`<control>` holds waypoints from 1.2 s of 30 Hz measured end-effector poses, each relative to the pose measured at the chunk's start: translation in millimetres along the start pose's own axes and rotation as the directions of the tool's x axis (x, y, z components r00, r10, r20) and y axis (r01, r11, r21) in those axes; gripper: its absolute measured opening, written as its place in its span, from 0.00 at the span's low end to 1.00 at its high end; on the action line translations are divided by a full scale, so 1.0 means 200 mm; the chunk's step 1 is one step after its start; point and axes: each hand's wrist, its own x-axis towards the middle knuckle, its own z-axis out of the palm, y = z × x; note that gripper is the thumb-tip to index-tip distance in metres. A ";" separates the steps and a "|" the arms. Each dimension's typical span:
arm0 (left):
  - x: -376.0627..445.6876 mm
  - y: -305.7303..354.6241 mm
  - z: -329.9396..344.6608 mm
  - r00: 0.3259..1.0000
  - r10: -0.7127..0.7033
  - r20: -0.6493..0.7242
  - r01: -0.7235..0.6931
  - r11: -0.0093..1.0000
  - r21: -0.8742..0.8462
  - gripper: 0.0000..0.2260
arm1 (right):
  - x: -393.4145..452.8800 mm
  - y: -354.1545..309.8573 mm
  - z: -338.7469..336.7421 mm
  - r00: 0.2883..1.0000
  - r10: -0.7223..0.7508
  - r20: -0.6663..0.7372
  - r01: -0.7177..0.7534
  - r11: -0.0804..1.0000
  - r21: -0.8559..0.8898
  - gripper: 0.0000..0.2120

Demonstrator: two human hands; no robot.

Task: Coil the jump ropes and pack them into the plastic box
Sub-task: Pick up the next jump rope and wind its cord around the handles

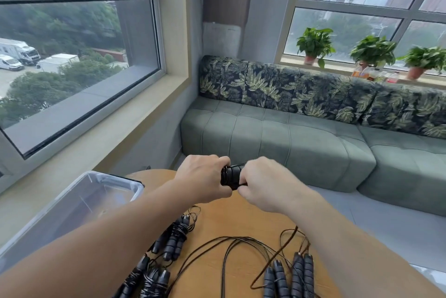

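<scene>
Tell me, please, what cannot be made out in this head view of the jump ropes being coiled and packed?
- Coiled jump rope: mostly hidden by the left hand and right hand; whether its wrap is finished cannot be told.
- Plastic box: its near part is covered by the left forearm and cut by the left edge.
- Jump ropes on the table: handle ends cut off by the bottom edge; their count is uncertain.
- Bottles on the windowsill: too small to identify.
</scene>
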 end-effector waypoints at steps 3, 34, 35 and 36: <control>-0.01 0.02 -0.01 0.997 0.061 0.051 -0.063 0.997 0.035 0.18 | 0.03 0.00 -0.11 0.995 -0.102 0.021 0.103 0.993 -0.051 0.07; -0.11 -0.02 -0.09 0.993 0.057 0.100 0.033 0.691 -0.722 0.29 | 0.10 0.20 0.36 0.978 -0.008 0.207 -0.194 -0.398 0.897 0.11; -0.11 -0.02 -0.09 0.994 0.052 0.092 0.032 0.680 -0.732 0.28 | 0.09 0.18 0.35 0.982 0.017 0.191 -0.172 -0.356 0.919 0.12; -0.10 -0.02 -0.08 0.996 0.041 0.083 0.035 0.668 -0.743 0.27 | 0.08 0.17 0.34 0.983 0.032 0.180 -0.161 -0.317 0.935 0.10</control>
